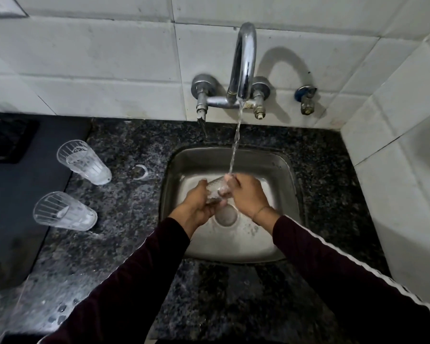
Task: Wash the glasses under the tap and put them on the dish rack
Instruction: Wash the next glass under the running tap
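White rectangular wall tiles (85, 58) are filling the upper half, meeting a speckled dark granite counter (124, 150) below. A square stainless steel sink (281, 170) with rounded corners is sitting in the counter at centre, its round drain (226, 214) showing between the wrists. At 9 o'clock a flat dark mat (15, 194) is lying on the counter. A curved chrome tap (243, 60) is standing out from the wall at 12 o'clock, and a thin stream of water (236, 140) is falling from it onto the fingers of the right hand.

2 ribbed clear glasses are standing upright at the mat's edge, the far glass (83, 161) at 10 o'clock and the near glass (63, 211) at 9 o'clock, well apart from the sink.

Above the basin, the held glass (215, 188) is lying tilted, its long axis running from 7 o'clock to 1 o'clock; which end is the mouth I cannot tell. The left hand (196, 204) is curling round its lower end, and the right hand (246, 194) is gripping its upper end, fingers wrapped over it.
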